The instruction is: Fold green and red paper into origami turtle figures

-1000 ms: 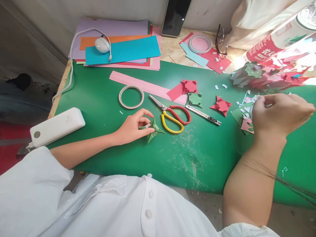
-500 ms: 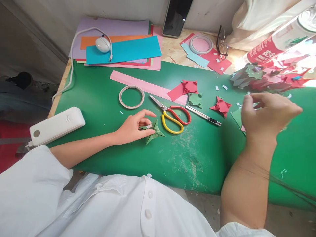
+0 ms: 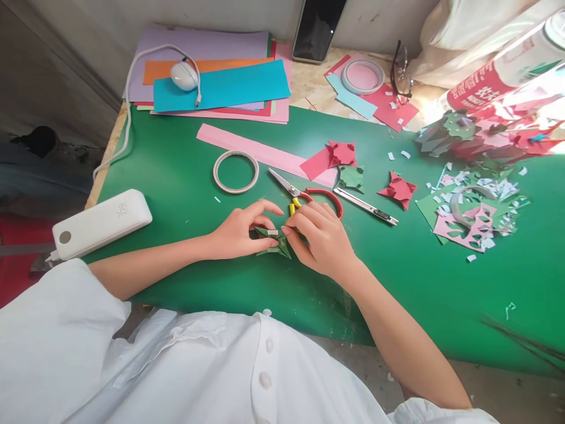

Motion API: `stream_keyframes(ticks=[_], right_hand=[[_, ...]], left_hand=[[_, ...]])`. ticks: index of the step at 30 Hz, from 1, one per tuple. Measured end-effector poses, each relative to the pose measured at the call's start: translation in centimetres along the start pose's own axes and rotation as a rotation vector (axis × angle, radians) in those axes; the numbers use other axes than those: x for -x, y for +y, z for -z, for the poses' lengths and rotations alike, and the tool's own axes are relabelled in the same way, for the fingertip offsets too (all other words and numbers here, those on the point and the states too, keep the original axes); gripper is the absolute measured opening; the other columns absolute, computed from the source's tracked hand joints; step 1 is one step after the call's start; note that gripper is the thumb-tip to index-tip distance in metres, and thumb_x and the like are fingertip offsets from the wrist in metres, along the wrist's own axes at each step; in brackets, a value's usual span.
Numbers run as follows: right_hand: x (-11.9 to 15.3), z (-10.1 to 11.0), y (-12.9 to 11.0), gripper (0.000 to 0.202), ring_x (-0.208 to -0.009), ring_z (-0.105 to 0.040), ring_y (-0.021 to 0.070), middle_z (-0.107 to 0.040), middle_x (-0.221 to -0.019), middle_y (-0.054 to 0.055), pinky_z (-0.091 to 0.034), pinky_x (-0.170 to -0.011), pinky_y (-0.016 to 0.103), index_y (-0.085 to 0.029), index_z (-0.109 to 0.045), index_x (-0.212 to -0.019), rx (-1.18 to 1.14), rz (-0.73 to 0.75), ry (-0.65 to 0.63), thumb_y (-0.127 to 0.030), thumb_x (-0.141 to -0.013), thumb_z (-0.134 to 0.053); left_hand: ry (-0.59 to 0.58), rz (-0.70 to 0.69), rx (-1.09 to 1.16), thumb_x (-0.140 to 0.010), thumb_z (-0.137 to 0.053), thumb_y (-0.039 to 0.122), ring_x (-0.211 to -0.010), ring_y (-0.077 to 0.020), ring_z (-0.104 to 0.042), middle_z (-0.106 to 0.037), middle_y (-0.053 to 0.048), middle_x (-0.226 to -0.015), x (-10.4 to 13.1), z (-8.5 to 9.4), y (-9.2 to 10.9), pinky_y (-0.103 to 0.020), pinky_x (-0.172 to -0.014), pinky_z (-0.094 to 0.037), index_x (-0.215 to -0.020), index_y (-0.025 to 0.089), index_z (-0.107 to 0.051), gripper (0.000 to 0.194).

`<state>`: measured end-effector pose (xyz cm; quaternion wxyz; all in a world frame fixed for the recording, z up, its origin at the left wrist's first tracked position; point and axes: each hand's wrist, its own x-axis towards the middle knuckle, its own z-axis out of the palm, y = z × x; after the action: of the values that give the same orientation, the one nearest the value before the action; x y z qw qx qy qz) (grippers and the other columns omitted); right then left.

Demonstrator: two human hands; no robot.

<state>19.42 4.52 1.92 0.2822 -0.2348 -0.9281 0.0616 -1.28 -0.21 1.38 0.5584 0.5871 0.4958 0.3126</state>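
Note:
A green folded-paper star (image 3: 279, 247) is pinched between the thumb and fingers of my left hand (image 3: 241, 231), low over the green tabletop. A small white strip (image 3: 272, 232) lies on its upper side. My right hand (image 3: 324, 241) is closed at the star's right edge, thumb and forefinger pinched there; the fingers partly hide the contact. Behind that hand, the scissors (image 3: 289, 187) with red and yellow handles lie partly covered. A utility knife (image 3: 366, 206) rests to their right. Red paper stars (image 3: 399, 189) and a green one (image 3: 352, 178) lie beyond.
A tape roll (image 3: 236, 172) and a pink paper strip (image 3: 260, 152) lie ahead. At right sits a scrap pile (image 3: 477, 206). A power bank (image 3: 103, 225) is at left, coloured sheets (image 3: 229, 88) at the back, a phone (image 3: 318, 29) against the wall, and a can (image 3: 498, 70) back right.
My right hand has come left from over the scrap pile to the green star, uncovering the scraps. My left hand has stayed in place, with the star tilted slightly.

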Motion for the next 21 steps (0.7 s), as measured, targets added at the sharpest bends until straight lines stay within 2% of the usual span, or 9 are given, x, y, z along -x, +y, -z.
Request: stream_keyframes(ticks=[3, 6, 8, 11, 14, 18, 21], right_hand=[[0.0, 0.4, 0.2, 0.015, -0.069, -0.046, 0.0144, -0.056, -0.073, 0.001, -0.035, -0.069, 0.031, -0.021, -0.049, -0.083, -0.038, -0.023, -0.014, -0.018, -0.098, -0.051], [0.1, 0.6, 0.5, 0.016, -0.069, -0.045, 0.0137, -0.056, -0.072, 0.0, -0.037, -0.069, 0.03, -0.021, -0.047, -0.083, -0.094, -0.032, -0.039, -0.018, -0.098, -0.051], [0.1, 0.7, 0.7, 0.017, -0.068, -0.043, 0.0131, -0.054, -0.071, -0.001, -0.037, -0.07, 0.03, -0.021, -0.047, -0.083, -0.164, -0.03, -0.07, -0.018, -0.098, -0.052], [0.1, 0.7, 0.9, 0.018, -0.068, -0.042, 0.0127, -0.052, -0.07, -0.002, -0.036, -0.07, 0.03, -0.02, -0.047, -0.082, -0.264, -0.029, -0.117, -0.02, -0.099, -0.052], [0.1, 0.7, 1.0, 0.02, -0.068, -0.041, 0.012, -0.053, -0.069, -0.003, -0.035, -0.069, 0.029, -0.02, -0.047, -0.08, -0.359, -0.028, -0.122, -0.02, -0.099, -0.053], [0.2, 0.7, 1.1, 0.024, -0.066, -0.042, 0.0106, -0.051, -0.067, -0.003, -0.036, -0.068, 0.026, -0.02, -0.046, -0.077, -0.435, -0.045, -0.11, -0.02, -0.098, -0.058], [0.4, 0.8, 1.2, 0.024, -0.065, -0.042, 0.0102, -0.051, -0.065, -0.004, -0.036, -0.067, 0.026, -0.02, -0.048, -0.077, -0.395, -0.063, -0.123, -0.023, -0.097, -0.06]], left_hand=[[0.031, 0.039, 0.119, -0.075, -0.074, 0.029, -0.073, -0.0093, -0.062, -0.067, 0.004, -0.081, -0.1, 0.1, 0.1, -0.023, -0.073, -0.049, -0.112, 0.021, -0.055, 0.043], [0.076, 0.05, 0.219, -0.073, -0.077, 0.029, -0.061, -0.0066, -0.051, -0.049, 0.009, -0.065, -0.3, 0.1, 0.3, -0.02, -0.064, -0.045, -0.106, 0.021, -0.055, 0.04], [0.117, 0.066, 0.244, -0.071, -0.078, 0.028, -0.058, -0.0056, -0.045, -0.042, 0.011, -0.063, -0.4, 0.1, 0.3, -0.018, -0.057, -0.039, -0.102, 0.021, -0.055, 0.039], [0.149, 0.115, 0.242, -0.07, -0.08, 0.03, -0.06, -0.0053, -0.048, -0.052, 0.007, -0.072, -0.5, 0.2, 0.3, -0.016, -0.05, -0.033, -0.102, 0.021, -0.056, 0.041], [0.147, 0.127, 0.245, -0.069, -0.081, 0.032, -0.059, -0.0045, -0.049, -0.058, 0.004, -0.079, -0.6, 0.3, 0.3, -0.016, -0.048, -0.033, -0.102, 0.02, -0.057, 0.042], [0.16, 0.131, 0.257, -0.066, -0.083, 0.032, -0.059, -0.0045, -0.048, -0.057, 0.005, -0.076, -0.7, 0.3, 0.4, -0.015, -0.048, -0.033, -0.097, 0.019, -0.057, 0.042], [0.158, 0.125, 0.269, -0.065, -0.081, 0.031, -0.06, -0.0055, -0.052, -0.054, 0.007, -0.067, -0.7, 0.2, 0.6, -0.015, -0.05, -0.035, -0.095, 0.02, -0.055, 0.041]])
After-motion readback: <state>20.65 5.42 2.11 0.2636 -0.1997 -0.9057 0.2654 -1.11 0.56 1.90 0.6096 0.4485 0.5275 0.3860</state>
